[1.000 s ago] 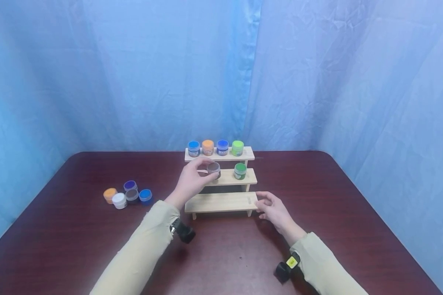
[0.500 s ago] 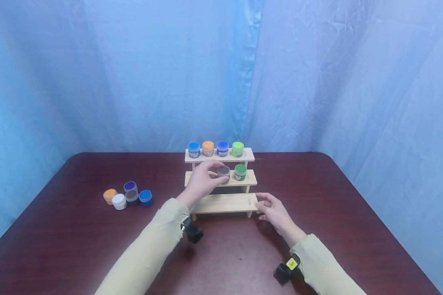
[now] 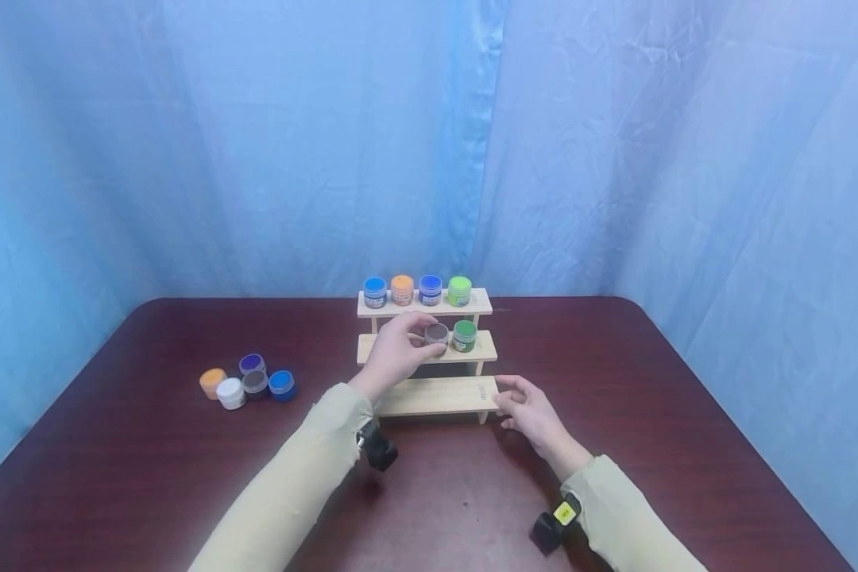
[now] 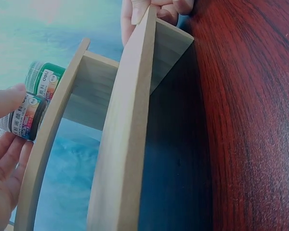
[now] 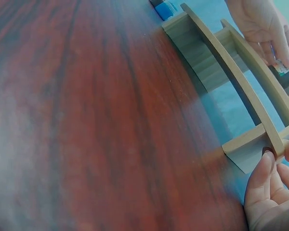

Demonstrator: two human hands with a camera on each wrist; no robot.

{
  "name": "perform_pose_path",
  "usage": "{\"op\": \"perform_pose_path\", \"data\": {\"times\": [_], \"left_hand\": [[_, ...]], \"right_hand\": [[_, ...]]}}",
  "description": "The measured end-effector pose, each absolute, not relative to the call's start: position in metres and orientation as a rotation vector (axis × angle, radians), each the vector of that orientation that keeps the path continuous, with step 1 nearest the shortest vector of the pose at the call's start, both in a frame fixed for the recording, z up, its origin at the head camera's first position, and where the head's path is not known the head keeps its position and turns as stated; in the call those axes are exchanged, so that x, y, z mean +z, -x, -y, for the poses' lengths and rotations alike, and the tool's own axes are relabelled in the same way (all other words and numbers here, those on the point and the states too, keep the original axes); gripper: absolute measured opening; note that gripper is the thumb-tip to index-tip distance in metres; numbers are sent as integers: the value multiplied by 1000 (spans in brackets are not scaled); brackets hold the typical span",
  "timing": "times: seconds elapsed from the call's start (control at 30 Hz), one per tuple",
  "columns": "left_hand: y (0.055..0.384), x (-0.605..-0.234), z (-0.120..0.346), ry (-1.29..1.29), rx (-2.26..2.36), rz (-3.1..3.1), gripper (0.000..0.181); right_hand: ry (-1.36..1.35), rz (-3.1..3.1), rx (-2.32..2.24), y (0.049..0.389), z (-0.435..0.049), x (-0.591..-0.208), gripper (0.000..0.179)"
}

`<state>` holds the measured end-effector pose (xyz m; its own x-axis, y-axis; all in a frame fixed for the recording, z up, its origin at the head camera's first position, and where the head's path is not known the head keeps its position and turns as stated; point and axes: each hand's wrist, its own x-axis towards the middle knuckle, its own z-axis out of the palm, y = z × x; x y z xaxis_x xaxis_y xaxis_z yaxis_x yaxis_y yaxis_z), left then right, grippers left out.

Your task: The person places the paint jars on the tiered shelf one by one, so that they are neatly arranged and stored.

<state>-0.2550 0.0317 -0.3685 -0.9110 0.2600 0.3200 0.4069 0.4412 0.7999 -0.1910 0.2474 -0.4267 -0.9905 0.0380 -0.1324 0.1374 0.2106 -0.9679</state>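
while right grip (image 3: pixel 532 411) is pinching right edge of front shelf (image 3: pixel 436 396), left grip (image 3: pixel 396 355) is pinching brown jar (image 3: pixel 436 334) beside green jar (image 3: pixel 465 338), seemingly placing; next probably needing release.

Blue curtains (image 3: pixel 314 143) — lightly creased, dark reddish table (image 3: pixel 658 397) — rounded far corners

On my feeds, soft, even brightness fills the head view, with faint shadows and a pale sheen on the worktop (image 3: pixel 465 496), while both wrist views look dimmer, the left one's curtain (image 4: pixel 43 24) blurred and washed out, and distortion bows the wooden stand (image 5: pixel 235 72).
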Motion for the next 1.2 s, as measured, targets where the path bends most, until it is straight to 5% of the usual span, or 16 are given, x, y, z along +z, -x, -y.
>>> {"op": "perform_pose_path", "data": {"times": [1.2], "left_hand": [[254, -363, -23, 585, -1434, 2552, 40]], "right_hand": [[-177, -2420, -1886, 191, -248, -427, 40]]}}
